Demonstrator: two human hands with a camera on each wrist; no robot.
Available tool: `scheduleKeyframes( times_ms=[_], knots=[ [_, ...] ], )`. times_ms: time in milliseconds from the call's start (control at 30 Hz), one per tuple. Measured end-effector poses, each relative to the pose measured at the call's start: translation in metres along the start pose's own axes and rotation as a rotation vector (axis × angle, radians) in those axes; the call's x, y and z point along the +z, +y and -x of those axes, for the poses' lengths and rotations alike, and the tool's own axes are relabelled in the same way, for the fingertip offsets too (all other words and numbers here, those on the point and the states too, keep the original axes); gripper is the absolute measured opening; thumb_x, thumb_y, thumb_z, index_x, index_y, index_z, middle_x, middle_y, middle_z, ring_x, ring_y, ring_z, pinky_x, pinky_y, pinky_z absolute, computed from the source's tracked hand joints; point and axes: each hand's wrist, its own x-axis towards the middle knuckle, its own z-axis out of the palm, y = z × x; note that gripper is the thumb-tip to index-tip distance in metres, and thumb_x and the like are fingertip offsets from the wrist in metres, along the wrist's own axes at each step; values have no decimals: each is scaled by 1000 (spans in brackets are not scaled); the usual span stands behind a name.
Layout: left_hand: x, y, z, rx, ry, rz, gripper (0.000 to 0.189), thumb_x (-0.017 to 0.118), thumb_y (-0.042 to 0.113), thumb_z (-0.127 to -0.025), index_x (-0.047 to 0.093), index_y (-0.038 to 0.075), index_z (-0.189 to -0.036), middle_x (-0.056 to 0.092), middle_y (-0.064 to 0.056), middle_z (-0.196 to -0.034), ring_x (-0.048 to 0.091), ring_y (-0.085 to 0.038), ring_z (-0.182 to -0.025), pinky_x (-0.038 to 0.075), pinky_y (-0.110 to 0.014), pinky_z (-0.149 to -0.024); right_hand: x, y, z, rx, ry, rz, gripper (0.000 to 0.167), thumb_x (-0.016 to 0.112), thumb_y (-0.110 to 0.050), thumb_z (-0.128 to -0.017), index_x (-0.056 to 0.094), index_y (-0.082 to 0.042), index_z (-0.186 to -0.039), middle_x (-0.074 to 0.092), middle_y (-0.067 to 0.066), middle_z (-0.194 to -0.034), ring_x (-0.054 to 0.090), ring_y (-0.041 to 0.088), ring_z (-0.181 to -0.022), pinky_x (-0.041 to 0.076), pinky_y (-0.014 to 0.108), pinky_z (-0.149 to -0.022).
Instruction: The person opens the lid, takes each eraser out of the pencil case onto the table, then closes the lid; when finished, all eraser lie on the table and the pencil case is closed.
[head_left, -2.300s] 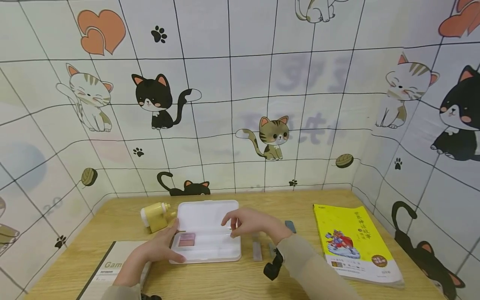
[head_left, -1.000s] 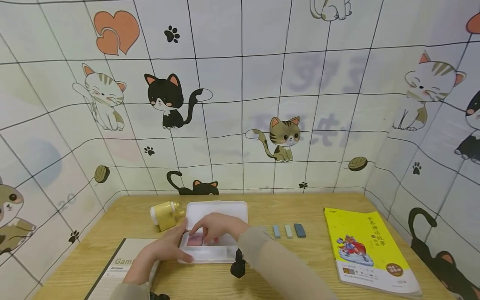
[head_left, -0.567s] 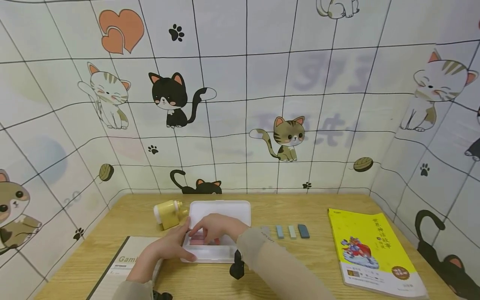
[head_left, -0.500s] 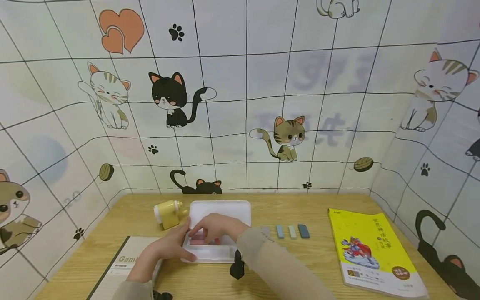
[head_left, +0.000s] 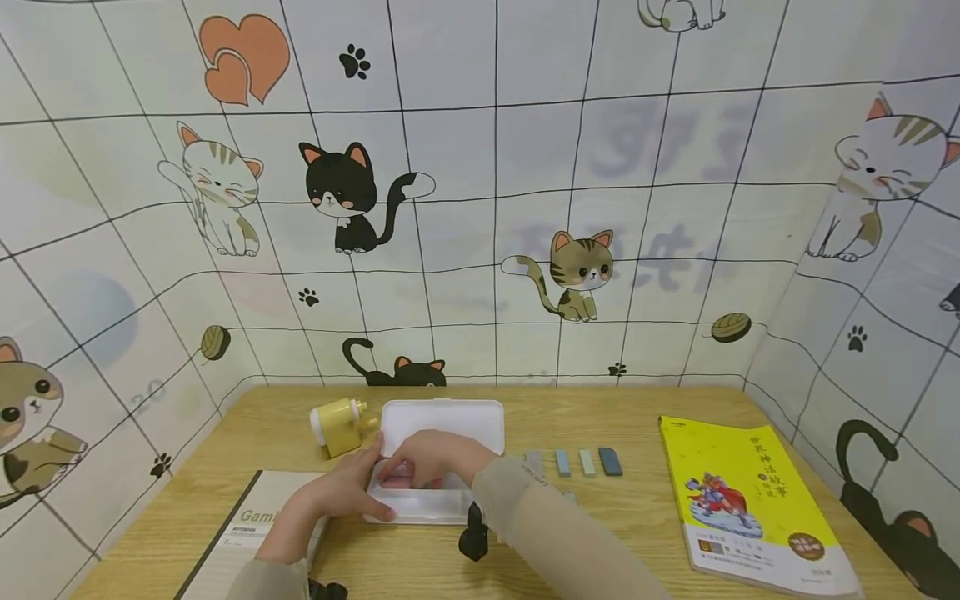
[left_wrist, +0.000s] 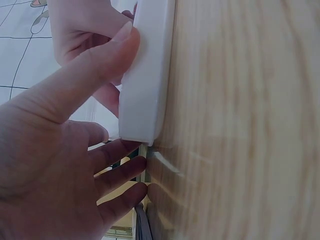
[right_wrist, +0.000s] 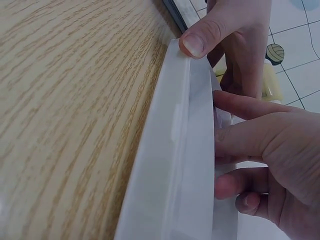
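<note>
On my feed the left hand (head_left: 339, 490) clasps the white case (head_left: 423, 505) at its left end, thumb on the near edge. The case lies on the wooden table (head_left: 405, 568) with its lid (head_left: 450, 412) open on the far side. I see the right hand (head_left: 437, 454) with fingers bent into the case at the pink blocks (head_left: 397, 482); I can't tell whether they pinch one. Right of the case I have a light blue block (head_left: 562, 462), a pale green block (head_left: 587, 463) and a dark blue block (head_left: 611, 462); left of it, a yellow bottle (head_left: 337, 427).

yellow book (head_left: 750, 500), pale notebook (head_left: 243, 533), cat-print backdrop (head_left: 457, 175)
</note>
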Motion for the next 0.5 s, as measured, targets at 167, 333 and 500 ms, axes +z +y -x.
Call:
scheduleKeyframes(
  times_ms=[167,333,500],
  knots=[
    [0,1,0,-3,-4,-4,125,89,32,-66,6,-9,-150,26,-32,-151,20,-50,-138,17,-64,-109,0,1,-2,-21,9,55,54,71,3,-81,69,-33,-121,63,-13,-100,48,7,-48,42,18,-46],
    [-1,3,2,-7,-8,3,125,88,32,-66,6,-9,-150,23,-33,-151,19,-51,-138,17,-64,-109,-1,0,-3,-76,32,142,50,74,0,-80,70,-31,-119,64,-15,-95,48,6,-68,41,18,-64],
    [-2,5,3,-10,-6,7,125,89,31,-66,6,-10,-150,22,-34,-152,18,-51,-138,17,-64,-109,-2,0,-1,-82,35,160,50,74,0,-80,68,-30,-120,62,-13,-85,51,5,-71,42,18,-71]
  ],
)
